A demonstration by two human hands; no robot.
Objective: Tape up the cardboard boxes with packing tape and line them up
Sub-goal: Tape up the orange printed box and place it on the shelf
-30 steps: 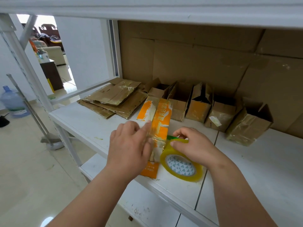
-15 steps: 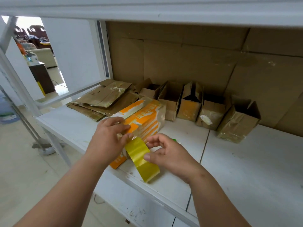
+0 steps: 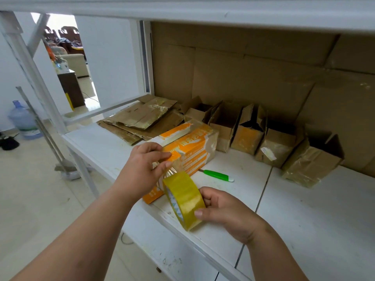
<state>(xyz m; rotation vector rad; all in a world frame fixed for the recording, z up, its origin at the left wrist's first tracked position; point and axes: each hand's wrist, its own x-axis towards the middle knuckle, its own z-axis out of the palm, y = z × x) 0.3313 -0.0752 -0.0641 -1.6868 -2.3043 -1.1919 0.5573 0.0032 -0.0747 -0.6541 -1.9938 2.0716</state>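
Left hand (image 3: 145,166) presses tape end onto orange box (image 3: 189,151), fingers bent over near corner. Right hand (image 3: 220,208) grips tape roll (image 3: 182,197) just beside. Box likely light, crushable: brace edges. Tape slick, clingy.

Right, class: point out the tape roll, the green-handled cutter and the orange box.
tape roll (image 3: 183,196), head view, on its yellow outer band.
green-handled cutter (image 3: 216,175), head view, mid-handle.
orange box (image 3: 192,153), head view, on its printed side.
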